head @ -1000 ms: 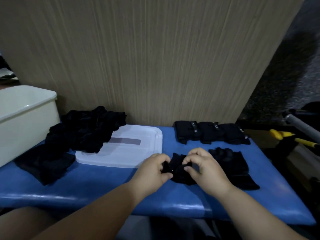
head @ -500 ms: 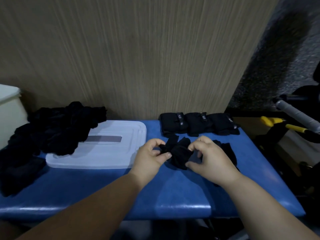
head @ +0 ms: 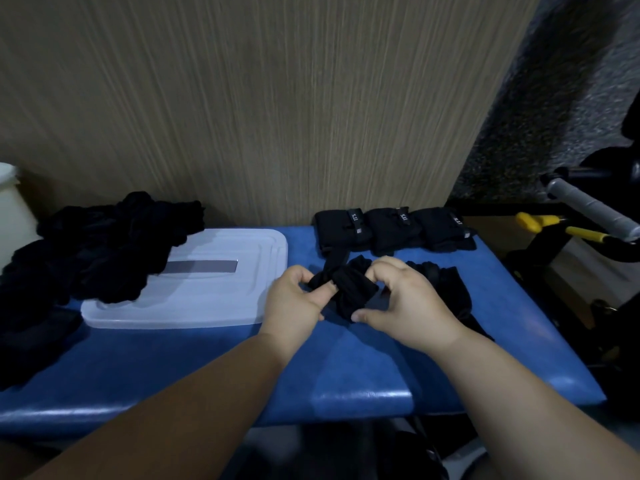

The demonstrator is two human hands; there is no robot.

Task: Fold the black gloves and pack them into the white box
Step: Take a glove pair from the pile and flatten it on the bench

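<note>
Right now both hands work one black glove (head: pixel 349 289), on the blue padded bench (head: pixel 346 375) just right of centre. The left hand (head: pixel 294 299) pinches the glove's left end, thumb and fingers curled onto the fabric. The right hand (head: pixel 405 306) is curled over its right side, thumb at the near edge, gripping it. The glove is bunched and partly rolled.

A loose glove (head: pixel 446 289) lies just right of it, partly under the right hand. At the far side, against the wood-grain panel (head: pixel 259 98), is a row of three folded gloves (head: pixel 391 228), side by side and touching, each with a labelled strap.

Left of the hands a white lid (head: pixel 194 292) lies flat with a grey strip on it. A pile of unfolded gloves (head: pixel 104 247) overlaps the lid's far-left corner and spreads to the left edge. The white box (head: pixel 10 209) shows only as a sliver at far left, beside the pile. Off the bench to the right are a grey-grip handle (head: pixel 588 209) and yellow parts (head: pixel 530 221).
</note>
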